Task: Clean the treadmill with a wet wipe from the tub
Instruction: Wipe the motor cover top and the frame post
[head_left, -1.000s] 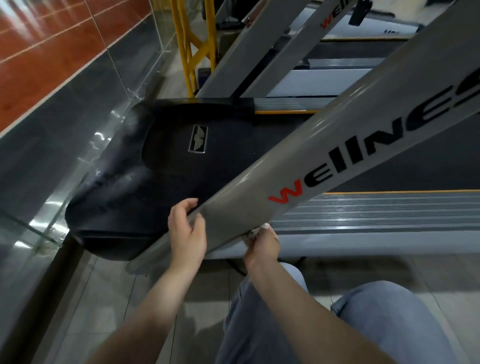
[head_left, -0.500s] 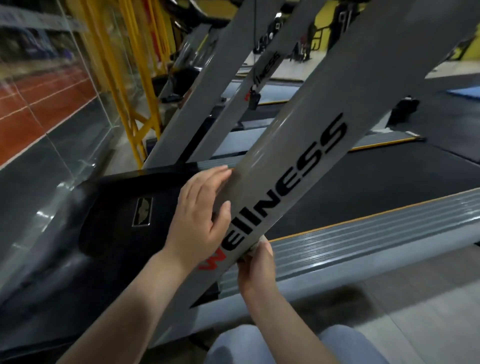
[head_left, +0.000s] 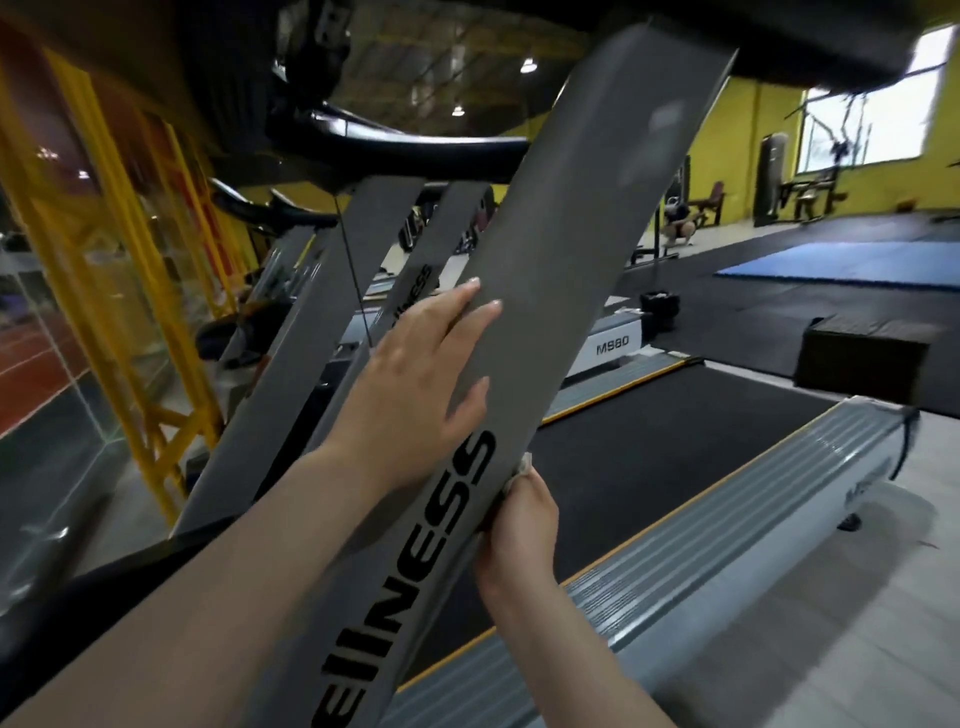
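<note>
The right hand (head_left: 522, 525) curls its grip round the rear edge of the grey upright (head_left: 561, 270), pinching a white wipe (head_left: 523, 464) of which only a scrap shows at the fingertips. The left hand (head_left: 415, 384) lies spread flat on the upright's face, fingers straight, steadying it just above the black lettering. The wipe sits partway up the post, so I'd judge the cleaning is mid-course: the upper stretch toward the console looks yet to be covered, and the black belt (head_left: 649, 441) and ribbed side rail (head_left: 727, 525) may remain. No tub is in view. Beyond stand more treadmills, yellow walls, a blue mat (head_left: 841, 265).
</note>
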